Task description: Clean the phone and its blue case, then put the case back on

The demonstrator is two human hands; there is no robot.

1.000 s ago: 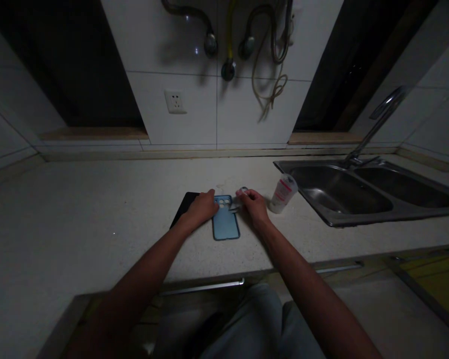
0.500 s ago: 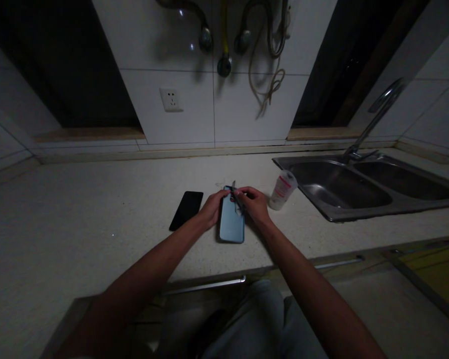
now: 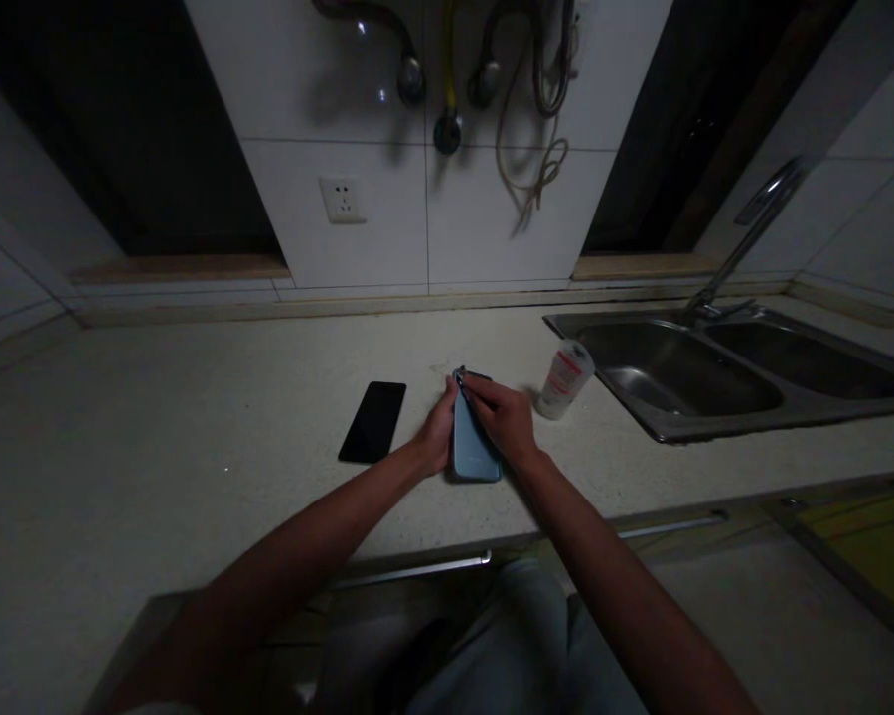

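A light-blue phone point(image 3: 475, 452), or a phone case of that shape, lies on the counter with its back side up. My left hand point(image 3: 438, 427) grips its left edge, thumb near the top corner. Across the upper part reaches my right hand point(image 3: 503, 409), its fingers pinched on a slim dark metal tool point(image 3: 460, 374). Only the tool's shiny end shows at the phone's top left corner; the rest is hidden by the fingers. Left of my hands a black phone point(image 3: 373, 422) rests flat, screen side up.
A clear plastic cup point(image 3: 564, 379) with red print stands tilted-looking to the right, near the steel double sink point(image 3: 663, 437) and its tap point(image 3: 745, 233). Pipes and a socket point(image 3: 341, 200) are on the tiled wall. Drawer handles point(image 3: 417, 570) line the counter's front.
The blue phone has shifted slightly right and turned. My left hand has slid further along its left side. The right hand has brought the tool's end to the top left corner.
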